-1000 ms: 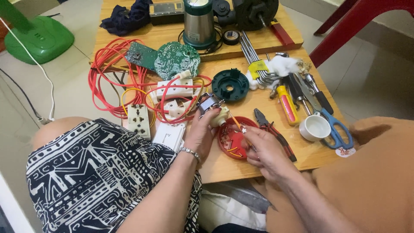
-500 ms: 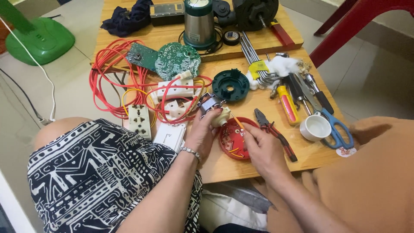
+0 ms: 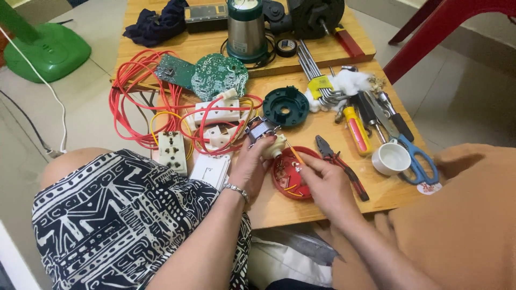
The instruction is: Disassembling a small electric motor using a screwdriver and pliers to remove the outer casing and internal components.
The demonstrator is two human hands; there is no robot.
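Note:
My left hand [image 3: 251,162] grips a small electric motor [image 3: 264,134] with a cream plastic end, held over the low wooden table [image 3: 322,91]. My right hand [image 3: 322,180] pinches a thin orange-handled screwdriver [image 3: 294,154] whose tip points up at the motor. Under both hands lies a round red plastic cover [image 3: 285,180] with small parts in it. Black-and-red pliers [image 3: 338,161] lie just right of my right hand.
Red and yellow wires [image 3: 140,102], white sockets [image 3: 172,150], green circuit boards [image 3: 215,75], a dark green round part [image 3: 285,106], a yellow screwdriver [image 3: 357,129], a white cup [image 3: 391,158], blue scissors [image 3: 419,158] and a steel jar [image 3: 246,29] crowd the table. A red chair [image 3: 446,32] stands right.
My right hand has lifted off the red cover and brought the thin orange screwdriver up toward the motor. My left hand stays on the motor.

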